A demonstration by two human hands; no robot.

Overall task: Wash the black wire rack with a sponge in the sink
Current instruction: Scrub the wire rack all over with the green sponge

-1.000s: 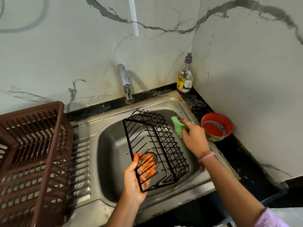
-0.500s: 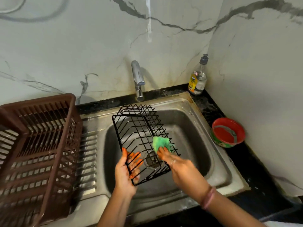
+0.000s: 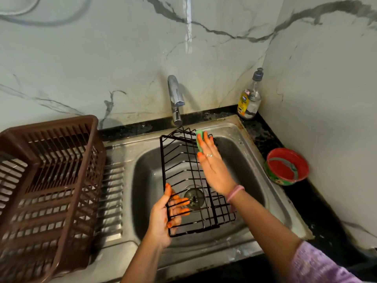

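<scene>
**sinkwatcher:** Head cam only here. The black wire rack is held tilted over the stainless sink, its far end just below the tap. The left hand grasps the rack's near left corner, fingers curled through the wires. The right hand has straight fingers pressing a green sponge flat against the rack's far right edge, so nothing clenched there.

**label_nerd:** Any text you can make out?

**sinkwatcher:** Not really. The clear pump bottle in the far right corner of the black counter has a yellow label with a blue patch, but the lettering is too small to read. Near it, to the right of the sink, sits a red round tub with a green patterned side. A brown plastic dish basket stands on the drainboard at left.
</scene>
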